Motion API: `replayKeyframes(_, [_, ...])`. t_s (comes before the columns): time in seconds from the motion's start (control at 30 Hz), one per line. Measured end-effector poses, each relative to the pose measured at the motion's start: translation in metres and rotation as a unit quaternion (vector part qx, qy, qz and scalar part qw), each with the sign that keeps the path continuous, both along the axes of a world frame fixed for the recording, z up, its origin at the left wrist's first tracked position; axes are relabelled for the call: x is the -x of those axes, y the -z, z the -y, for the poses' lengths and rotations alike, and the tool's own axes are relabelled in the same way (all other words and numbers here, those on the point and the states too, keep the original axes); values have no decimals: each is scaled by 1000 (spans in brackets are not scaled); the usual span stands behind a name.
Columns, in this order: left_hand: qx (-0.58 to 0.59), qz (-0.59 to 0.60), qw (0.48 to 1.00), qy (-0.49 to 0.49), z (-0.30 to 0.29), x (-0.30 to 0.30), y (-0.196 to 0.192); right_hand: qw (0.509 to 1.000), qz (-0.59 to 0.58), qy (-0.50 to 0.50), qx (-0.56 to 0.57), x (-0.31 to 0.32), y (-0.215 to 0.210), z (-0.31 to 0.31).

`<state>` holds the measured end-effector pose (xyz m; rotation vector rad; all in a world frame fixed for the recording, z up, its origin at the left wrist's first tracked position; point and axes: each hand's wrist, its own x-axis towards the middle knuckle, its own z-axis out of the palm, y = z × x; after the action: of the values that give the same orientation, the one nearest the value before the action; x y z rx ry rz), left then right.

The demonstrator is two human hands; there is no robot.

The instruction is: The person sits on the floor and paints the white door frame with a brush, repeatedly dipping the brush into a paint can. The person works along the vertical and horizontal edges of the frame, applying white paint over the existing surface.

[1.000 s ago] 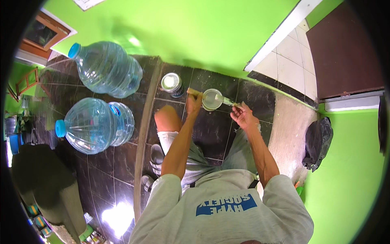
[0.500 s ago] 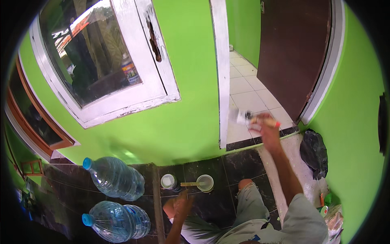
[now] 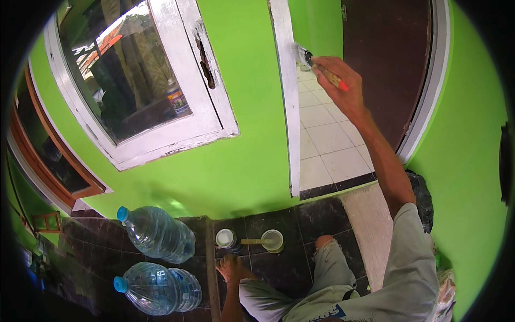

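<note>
Paintbrush [image 3: 310, 58] in right hand [image 3: 337, 81] grip — bristles touching white door frame [image 3: 285, 91].

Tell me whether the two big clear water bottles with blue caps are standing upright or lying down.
Lying down. Both large clear plastic water bottles rest on their sides on the dark tiled floor, blue caps pointing left.

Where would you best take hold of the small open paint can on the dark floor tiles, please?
Grip the small open paint can by its round side wall, coming from the right. Its mouth is open with pale paint inside, and a stick lies across the rim toward the left, where the lidded can stands close. A grasp from above looks likely to foul the stick.
</note>
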<state>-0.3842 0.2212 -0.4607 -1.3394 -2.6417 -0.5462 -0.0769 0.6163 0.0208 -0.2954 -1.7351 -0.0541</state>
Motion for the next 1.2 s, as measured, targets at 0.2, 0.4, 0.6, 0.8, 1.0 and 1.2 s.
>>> replayKeyframes(0.2, [12, 16, 999, -41, -7, -4, 2, 996, 83, 30, 24, -1, 49, 0])
replayKeyframes(0.4, [-69, -52, 996, -12, -3, -4, 0, 987, 129, 40, 83, -6, 30, -11])
replayKeyframes(0.6, [-86, -51, 995, -24, -7, -7, 2, 999, 34, 27, 2, -3, -36, -15])
replayKeyframes(0.8, [-61, -46, 996, -44, -6, -4, 5, 993, 97, 42, -57, 3, 26, -19])
replayKeyframes(1.0, [-53, -33, 998, -23, -6, -8, -8, 978, 180, 41, 98, -8, 43, -1])
replayKeyframes(1.2, [-56, -21, 998, -23, -5, -9, -12, 996, 67, 49, 39, -5, -1, -17])
